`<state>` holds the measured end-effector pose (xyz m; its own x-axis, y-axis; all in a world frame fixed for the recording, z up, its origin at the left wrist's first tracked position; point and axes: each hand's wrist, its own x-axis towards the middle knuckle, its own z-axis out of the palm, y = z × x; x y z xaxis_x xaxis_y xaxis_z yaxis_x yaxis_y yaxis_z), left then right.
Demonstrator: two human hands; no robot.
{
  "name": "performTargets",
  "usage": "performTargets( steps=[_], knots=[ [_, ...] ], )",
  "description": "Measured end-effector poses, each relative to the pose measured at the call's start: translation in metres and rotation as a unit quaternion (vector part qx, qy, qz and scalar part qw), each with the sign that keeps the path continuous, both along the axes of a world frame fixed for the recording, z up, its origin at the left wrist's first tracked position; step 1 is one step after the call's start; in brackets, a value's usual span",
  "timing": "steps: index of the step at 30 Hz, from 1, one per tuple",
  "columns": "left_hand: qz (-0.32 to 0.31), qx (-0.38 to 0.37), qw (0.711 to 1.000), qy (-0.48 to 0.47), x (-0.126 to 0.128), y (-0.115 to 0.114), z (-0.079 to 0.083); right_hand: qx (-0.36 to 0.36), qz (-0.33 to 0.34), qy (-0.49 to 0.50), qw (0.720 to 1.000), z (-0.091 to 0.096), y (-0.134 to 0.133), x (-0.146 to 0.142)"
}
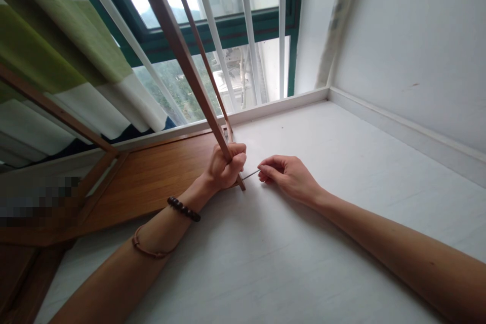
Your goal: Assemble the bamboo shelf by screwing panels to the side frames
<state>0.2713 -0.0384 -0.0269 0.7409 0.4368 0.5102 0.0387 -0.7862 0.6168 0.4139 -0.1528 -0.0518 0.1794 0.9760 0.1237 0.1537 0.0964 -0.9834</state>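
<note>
A slanted brown wooden rail (182, 55) is clenched at its lower end by the left grip (226, 167), fingers wrapped tight, toward the far edge of the white window ledge (304, 263). A thin grey metal rod (250, 174) is pinched by the right grip (286, 174), its tip at the rail's foot, beside a flat brown wooden panel (152, 177).

Board (152, 177) on ledge (304, 243), rail (182, 45) rising from its right edge, window (228, 35) behind, wall (417, 35) right (curtain (56, 61) left)

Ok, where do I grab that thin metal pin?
The metal pin is thin, lies nearly flat, and its left end meets the wooden bar that the left hand grips. So probably pinch its right end with fingertips, coming from the right, as the right hand does.
</note>
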Motion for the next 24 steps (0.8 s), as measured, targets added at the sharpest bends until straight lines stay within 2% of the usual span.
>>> performTargets(
  steps=[5, 14, 20, 24],
  knots=[
    [0.004, 0.006, 1.000, 0.002, 0.0000, -0.0003, 0.0003, -0.021, -0.001, 0.009, 1.000, 0.0008, -0.0007, -0.0010],
    [0.005, 0.000, 1.000, 0.001, 0.0002, -0.0003, -0.0001, -0.006, -0.008, 0.003, 1.000, -0.0031, -0.0009, -0.0035],
    [0.000, -0.001, 1.000, 0.004, -0.0004, 0.0019, -0.0021, 0.025, 0.000, -0.117, 0.993, -0.0037, -0.0052, -0.0009],
    [-0.002, 0.000, 1.000, 0.004, -0.0005, 0.0024, -0.0018, 0.061, -0.004, -0.247, 0.967, -0.0018, -0.0054, 0.0025]
  ],
)
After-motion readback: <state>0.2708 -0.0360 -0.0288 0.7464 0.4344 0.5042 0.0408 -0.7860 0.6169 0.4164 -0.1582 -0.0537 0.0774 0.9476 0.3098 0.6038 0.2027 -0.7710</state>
